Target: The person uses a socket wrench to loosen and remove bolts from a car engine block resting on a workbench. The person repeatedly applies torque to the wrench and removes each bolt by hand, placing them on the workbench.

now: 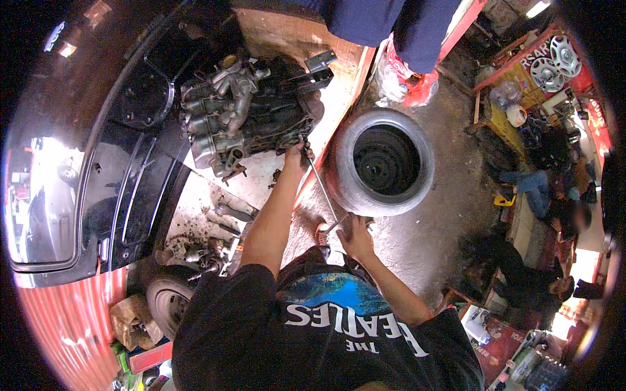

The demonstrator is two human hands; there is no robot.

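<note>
A greasy metal engine [225, 117] lies on a pale board at the upper left. Against its near right corner, my left hand [297, 155] is closed around the upper end of a long thin metal bar [322, 186]. The bar slants down toward me and ends in a short crosswise handle [336, 225]. My right hand [357, 241] is at that handle, its fingers curled about the outer end. Where the bar meets the engine is hidden by my left hand.
A stack of tires [339, 163] stands just right of the bar. A black vehicle body [130, 150] fills the left. Loose metal parts [208, 254] and a wheel [168, 300] lie at lower left. A person in dark blue clothes [365, 19] stands opposite; others are at far right.
</note>
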